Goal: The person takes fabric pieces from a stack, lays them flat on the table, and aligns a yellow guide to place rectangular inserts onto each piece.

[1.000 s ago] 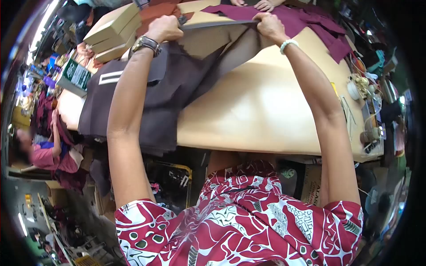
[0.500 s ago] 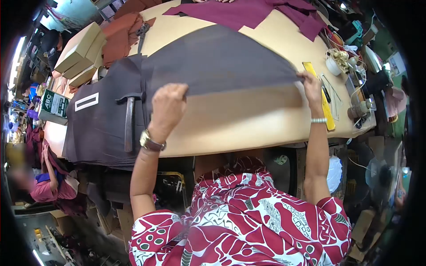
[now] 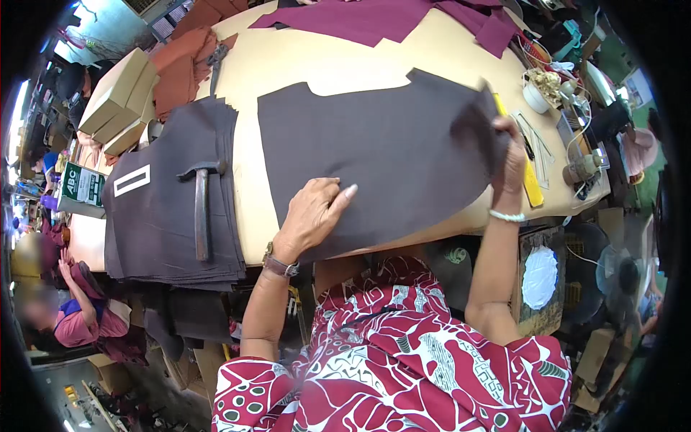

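Observation:
A dark brown cut fabric piece (image 3: 381,144) lies across the middle of the table, its curved lower edge near the table's front. My right hand (image 3: 509,158) grips the piece's right edge, which is bunched and lifted. On the lower left part of the cloth rests my left hand (image 3: 313,216), thumb held away from its bent fingers, with no fabric visibly pinched. To the left is a stack of dark brown fabric pieces (image 3: 162,241). A hammer (image 3: 201,209) and a white rectangular frame (image 3: 132,181) lie on that stack.
A yellow ruler (image 3: 533,189) lies by my right hand, near a white bowl (image 3: 534,97). Cardboard boxes (image 3: 119,93) and a green-and-white ABC box (image 3: 83,189) stand left. Maroon cloth (image 3: 360,20) lies at the back. A person in pink (image 3: 83,324) sits at far left.
The raised fabric has come down flat onto the table, separate from the stack. My left hand has lowered onto it and moved right. My right hand still holds the right edge.

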Motion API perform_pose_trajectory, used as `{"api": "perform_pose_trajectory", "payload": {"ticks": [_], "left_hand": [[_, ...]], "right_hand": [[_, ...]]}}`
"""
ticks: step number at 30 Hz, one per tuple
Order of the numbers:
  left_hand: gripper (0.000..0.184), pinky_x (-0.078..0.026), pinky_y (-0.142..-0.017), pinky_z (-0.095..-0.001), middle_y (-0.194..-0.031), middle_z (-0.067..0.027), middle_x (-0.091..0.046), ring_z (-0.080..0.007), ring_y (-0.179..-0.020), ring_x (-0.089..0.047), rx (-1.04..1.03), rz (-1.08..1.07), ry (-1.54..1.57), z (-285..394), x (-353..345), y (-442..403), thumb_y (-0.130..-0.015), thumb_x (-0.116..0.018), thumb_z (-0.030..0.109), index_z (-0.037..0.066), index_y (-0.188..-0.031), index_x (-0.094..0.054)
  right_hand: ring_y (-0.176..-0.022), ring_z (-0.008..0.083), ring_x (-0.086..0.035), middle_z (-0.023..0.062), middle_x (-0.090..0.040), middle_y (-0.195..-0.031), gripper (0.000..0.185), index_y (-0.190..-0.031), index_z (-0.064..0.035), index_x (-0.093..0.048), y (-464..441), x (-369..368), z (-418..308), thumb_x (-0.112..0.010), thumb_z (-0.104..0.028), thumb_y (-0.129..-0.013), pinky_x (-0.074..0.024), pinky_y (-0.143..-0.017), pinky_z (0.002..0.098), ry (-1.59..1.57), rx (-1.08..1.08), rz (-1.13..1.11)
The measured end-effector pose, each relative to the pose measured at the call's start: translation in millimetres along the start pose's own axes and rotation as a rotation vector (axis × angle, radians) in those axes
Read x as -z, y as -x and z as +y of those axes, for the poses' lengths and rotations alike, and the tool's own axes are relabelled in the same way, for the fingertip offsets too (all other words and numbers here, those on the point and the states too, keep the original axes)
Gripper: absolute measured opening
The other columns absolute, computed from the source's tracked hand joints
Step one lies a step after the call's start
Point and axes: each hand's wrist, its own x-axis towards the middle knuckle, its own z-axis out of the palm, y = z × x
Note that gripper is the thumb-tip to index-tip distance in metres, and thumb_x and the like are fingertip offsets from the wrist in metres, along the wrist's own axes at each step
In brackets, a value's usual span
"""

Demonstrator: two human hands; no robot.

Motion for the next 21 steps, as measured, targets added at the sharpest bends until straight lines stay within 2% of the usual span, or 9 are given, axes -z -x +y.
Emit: {"api": "perform_pose_trajectory", "payload": {"ticks": [5, 6, 7, 9, 10, 13, 15, 17, 21], "left_hand": [[0.061, -0.043, -0.084, -0.0364, -0.104, -0.0154, -0.061, -0.0243, -0.096, -0.056, 0.284, 0.366, 0.717, -14.8, -12.5, -11.7, -0.096, -0.028, 0.054, 0.003, -0.116, -0.055], [0.073, -0.042, -0.081, -0.0315, -0.109, -0.0143, -0.059, -0.0228, -0.097, -0.055, 0.306, 0.356, 0.804, -15.9, -3.5, -12.5, -0.094, -0.025, 0.06, 0.004, -0.139, -0.03], [0.07, -0.041, -0.08, -0.0277, -0.123, -0.0144, -0.051, -0.0209, -0.099, -0.053, 0.299, 0.294, 1.062, -33.6, 2.0, -18.5, -0.093, -0.036, 0.056, 0.006, -0.142, -0.027], [0.065, -0.042, -0.084, -0.0294, -0.134, -0.017, -0.042, -0.0201, -0.099, -0.052, 0.288, 0.553, 0.986, -41.5, 2.6, -22.4, -0.092, -0.052, 0.039, 0.008, -0.143, -0.026], [0.068, -0.042, -0.089, -0.0308, -0.139, -0.021, -0.035, -0.0186, -0.095, -0.052, 0.162, 0.71, 0.683, -51.5, 1.1, -28.2, -0.085, -0.058, 0.012, 0.01, -0.144, -0.024], [0.072, -0.041, -0.092, -0.0326, -0.141, -0.0229, -0.034, -0.0183, -0.091, -0.053, 0.143, 0.752, 0.706, -43.7, 6.5, -17.3, -0.081, -0.051, -0.002, 0.01, -0.145, -0.02], [0.067, -0.044, -0.089, -0.0333, -0.131, -0.0192, -0.048, -0.0182, -0.089, -0.056, 0.184, 0.64, 0.633, -44.3, 7.3, -7.1, -0.077, -0.047, -0.007, 0.006, -0.141, -0.03], [0.061, -0.044, -0.089, -0.0343, -0.124, -0.0187, -0.054, -0.0212, -0.087, -0.058, 0.23, 0.594, 0.477, -36.2, 9.7, 2.3, -0.076, -0.047, -0.007, 0.004, -0.136, -0.038], [0.051, -0.044, -0.09, -0.0356, -0.116, -0.0216, -0.057, -0.031, -0.093, -0.058, 0.209, 0.578, 0.223, -49.7, -10.9, 13.7, -0.076, -0.048, -0.006, -0.002, -0.127, -0.048]], "right_hand": [[-0.122, 0.0307, -0.043, 0.0126, -0.062, -0.097, 0.033, -0.074, -0.0013, -0.064, -2.6, -133.8, 40.2, -0.038, 0.003, -0.055, -0.0231, -0.108, 0.0414, 0.237, 0.004, -0.807], [-0.124, 0.0315, -0.042, 0.0137, -0.063, -0.099, 0.032, -0.074, -0.0017, -0.064, 7.6, -150.3, 49.8, -0.039, 0.003, -0.055, -0.023, -0.108, 0.0416, 0.224, -0.045, -0.87], [-0.125, 0.0324, -0.04, 0.0149, -0.063, -0.102, 0.032, -0.075, -0.0021, -0.065, 17.8, -161.1, 54.9, -0.04, 0.003, -0.055, -0.0229, -0.108, 0.0418, 0.213, -0.096, -0.931], [-0.128, 0.0308, -0.039, 0.0164, -0.059, -0.116, 0.041, -0.079, -0.0025, -0.067, 26.0, -171.5, 56.8, -0.037, 0.004, -0.051, -0.0216, -0.11, 0.0408, 0.264, -0.153, -1.051], [-0.121, 0.0314, -0.046, 0.0165, -0.057, -0.116, 0.042, -0.09, -0.0025, -0.066, 23.9, -170.3, 62.0, -0.041, 0.003, -0.057, -0.028, -0.107, 0.0412, 0.286, -0.048, -1.098], [-0.111, 0.0326, -0.051, 0.0168, -0.061, -0.106, 0.036, -0.099, -0.002, -0.061, 14.0, -164.5, 55.9, -0.052, -0.004, -0.065, -0.0382, -0.098, 0.0412, 0.609, 0.268, -0.691], [-0.102, 0.0352, -0.055, 0.0178, -0.059, -0.107, 0.042, -0.112, -0.0014, -0.054, 2.1, -148.5, 70.6, -0.061, -0.015, -0.073, -0.0438, -0.089, 0.0405, 1.066, 0.442, -0.35], [-0.099, 0.0365, -0.056, 0.0211, -0.057, -0.11, 0.052, -0.12, -0.0001, -0.047, -8.7, -137.5, 88.9, -0.065, -0.024, -0.078, -0.0455, -0.086, 0.0427, 1.27, 0.173, -0.178], [-0.101, 0.0358, -0.059, 0.0284, -0.056, -0.112, 0.063, -0.127, 0.006, -0.04, -33.7, -145.2, 84.4, -0.066, -0.025, -0.078, -0.0466, -0.088, 0.0405, 0.91, -0.49, -0.25]]}}
